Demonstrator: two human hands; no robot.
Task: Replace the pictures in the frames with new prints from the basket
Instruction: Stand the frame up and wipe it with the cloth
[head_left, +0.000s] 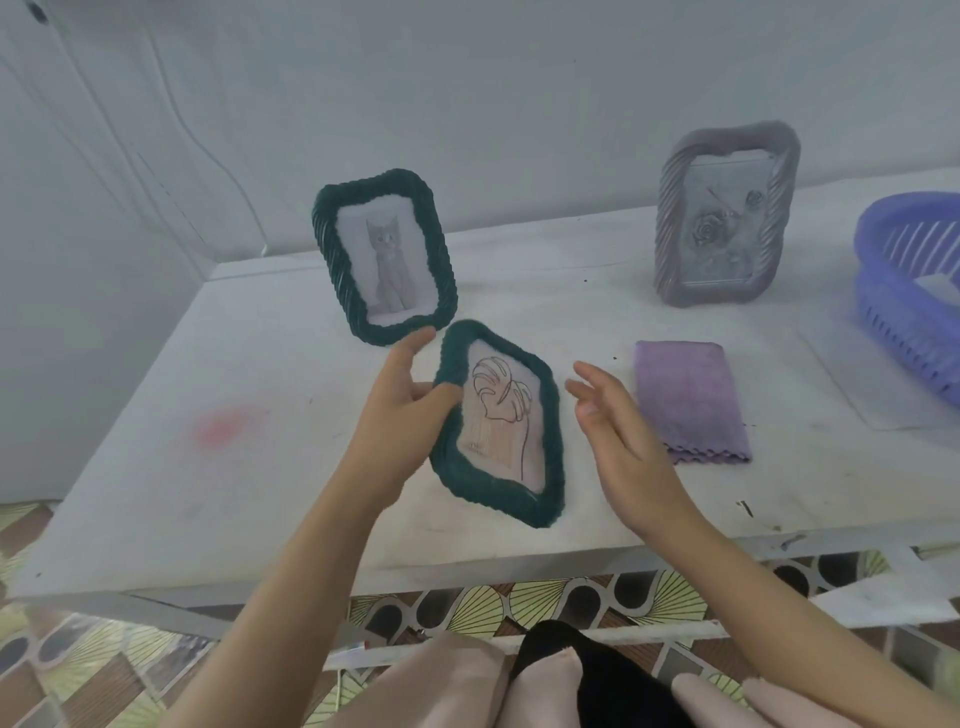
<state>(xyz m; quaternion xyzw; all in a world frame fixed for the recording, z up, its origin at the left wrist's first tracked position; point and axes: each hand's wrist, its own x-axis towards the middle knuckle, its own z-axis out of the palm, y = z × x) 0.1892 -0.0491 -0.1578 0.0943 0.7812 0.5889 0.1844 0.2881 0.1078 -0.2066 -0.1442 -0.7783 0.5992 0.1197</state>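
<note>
My left hand (402, 402) grips the left edge of a dark green frame (540, 457) that holds a line drawing of a leaf, tilted above the white table (260, 493). My right hand (608, 415) hovers just right of that frame with fingers loosely spread, touching nothing. A second dark green frame (332, 249) with a grey cat picture stands upright behind. A grey frame (670, 218) with a rose picture stands at the back right. The blue basket (883, 291) sits at the far right edge, with a pale sheet partly visible inside.
A folded purple cloth (691, 400) lies on the table right of my right hand. A faint red stain (223, 426) marks the table's left part. The wall runs close behind the frames. Patterned floor shows below the table's front edge.
</note>
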